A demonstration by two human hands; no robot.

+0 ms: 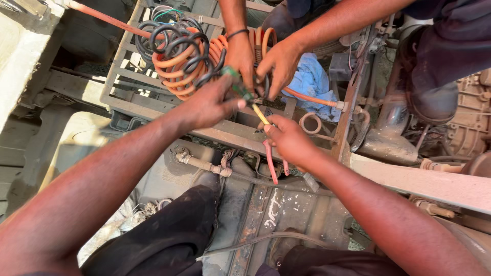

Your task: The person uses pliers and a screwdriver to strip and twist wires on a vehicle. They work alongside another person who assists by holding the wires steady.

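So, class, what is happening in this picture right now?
A person's left hand grips a green-handled tool at a bundle of coiled orange and black hoses. Their right hand holds red-handled pliers just below. A co-worker's two hands reach in from above and steady the hoses over a metal frame.

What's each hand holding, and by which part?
Left hand: green-handled screwdriver, by its handle. Right hand: red-handled pliers, gripped near the head, handles hanging free.

Beyond the hands I see a crumpled blue cloth (313, 82) on the machinery, a grey metal frame (123, 76) to their left, and a concrete block (23, 48) far left.
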